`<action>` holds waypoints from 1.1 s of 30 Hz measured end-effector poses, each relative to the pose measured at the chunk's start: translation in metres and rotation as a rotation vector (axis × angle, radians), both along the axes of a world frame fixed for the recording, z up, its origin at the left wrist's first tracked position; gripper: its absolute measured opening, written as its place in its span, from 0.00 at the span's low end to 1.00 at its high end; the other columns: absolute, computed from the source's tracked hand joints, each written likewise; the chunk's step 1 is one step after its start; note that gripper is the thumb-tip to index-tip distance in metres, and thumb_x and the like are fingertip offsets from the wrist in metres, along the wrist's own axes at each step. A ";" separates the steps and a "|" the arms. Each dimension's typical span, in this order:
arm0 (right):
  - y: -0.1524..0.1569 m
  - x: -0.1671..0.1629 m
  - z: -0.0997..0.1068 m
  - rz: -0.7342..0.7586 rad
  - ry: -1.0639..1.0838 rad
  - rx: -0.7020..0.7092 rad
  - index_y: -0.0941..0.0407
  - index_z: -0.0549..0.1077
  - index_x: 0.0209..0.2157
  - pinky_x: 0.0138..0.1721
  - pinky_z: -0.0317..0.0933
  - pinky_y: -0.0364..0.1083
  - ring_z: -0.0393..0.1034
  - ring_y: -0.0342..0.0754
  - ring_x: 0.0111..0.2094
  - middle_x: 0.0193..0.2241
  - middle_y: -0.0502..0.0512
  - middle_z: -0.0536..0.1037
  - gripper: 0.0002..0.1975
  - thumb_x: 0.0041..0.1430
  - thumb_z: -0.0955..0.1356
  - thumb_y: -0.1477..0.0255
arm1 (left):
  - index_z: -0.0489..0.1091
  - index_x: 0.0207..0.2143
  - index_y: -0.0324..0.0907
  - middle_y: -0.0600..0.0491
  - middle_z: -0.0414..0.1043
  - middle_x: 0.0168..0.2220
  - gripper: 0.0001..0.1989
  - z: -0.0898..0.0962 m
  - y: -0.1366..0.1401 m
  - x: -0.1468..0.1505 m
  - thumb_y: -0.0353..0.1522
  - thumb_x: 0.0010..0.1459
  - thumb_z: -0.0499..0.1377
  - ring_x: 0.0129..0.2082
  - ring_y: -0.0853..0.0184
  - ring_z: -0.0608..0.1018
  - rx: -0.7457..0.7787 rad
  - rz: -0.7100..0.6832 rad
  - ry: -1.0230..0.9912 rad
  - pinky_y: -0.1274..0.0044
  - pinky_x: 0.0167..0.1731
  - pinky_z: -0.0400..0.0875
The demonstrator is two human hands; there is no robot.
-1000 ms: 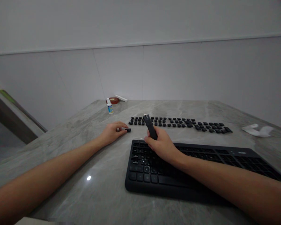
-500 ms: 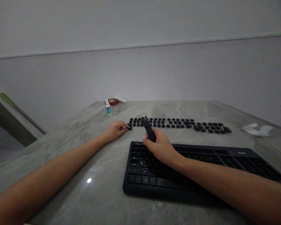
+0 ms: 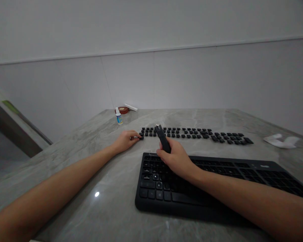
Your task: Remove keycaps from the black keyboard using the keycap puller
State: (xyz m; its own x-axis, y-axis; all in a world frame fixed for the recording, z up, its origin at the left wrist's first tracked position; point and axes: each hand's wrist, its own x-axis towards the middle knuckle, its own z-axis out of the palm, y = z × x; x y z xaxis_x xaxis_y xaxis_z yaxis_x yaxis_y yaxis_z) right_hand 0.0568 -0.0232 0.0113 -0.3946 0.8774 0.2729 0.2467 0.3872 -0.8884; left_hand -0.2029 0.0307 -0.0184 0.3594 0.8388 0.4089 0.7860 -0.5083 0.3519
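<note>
Your right grip (image 3: 178, 156) wraps the black tool (image 3: 164, 139).
Your left grip (image 3: 126, 139), nearer the key rows (image 3: 194, 136), touches their left-end keycap (image 3: 141, 137); pinch unclear.

Lying on the table (image 3: 103, 215): keyboard (image 3: 181, 198) in front, keycap rows (image 3: 188, 136) behind, bottle (image 3: 119, 118) to their left, scrap (image 3: 282, 143) to their right.

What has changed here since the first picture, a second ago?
The left hand has moved a black keycap forward and slightly right, to the left end of the laid-out keycaps; whether it has let go is unclear. The right hand keeps its grip on the black tool; the keyboard and bottle stay put.
</note>
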 end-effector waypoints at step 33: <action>0.000 0.001 0.000 -0.027 0.005 0.016 0.54 0.63 0.25 0.26 0.53 0.44 0.58 0.43 0.20 0.16 0.45 0.65 0.05 0.50 0.65 0.75 | 0.78 0.39 0.43 0.52 0.78 0.39 0.09 0.000 -0.001 -0.003 0.32 0.58 0.59 0.32 0.69 0.76 -0.001 0.010 -0.023 0.78 0.33 0.69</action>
State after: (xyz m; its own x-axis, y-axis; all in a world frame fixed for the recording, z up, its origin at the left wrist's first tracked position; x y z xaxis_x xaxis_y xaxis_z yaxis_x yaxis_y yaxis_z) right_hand 0.0576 -0.0232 0.0117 -0.3691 0.8833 0.2892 0.2525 0.3948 -0.8834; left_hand -0.2056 0.0301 -0.0187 0.3417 0.8426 0.4161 0.7828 -0.5002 0.3701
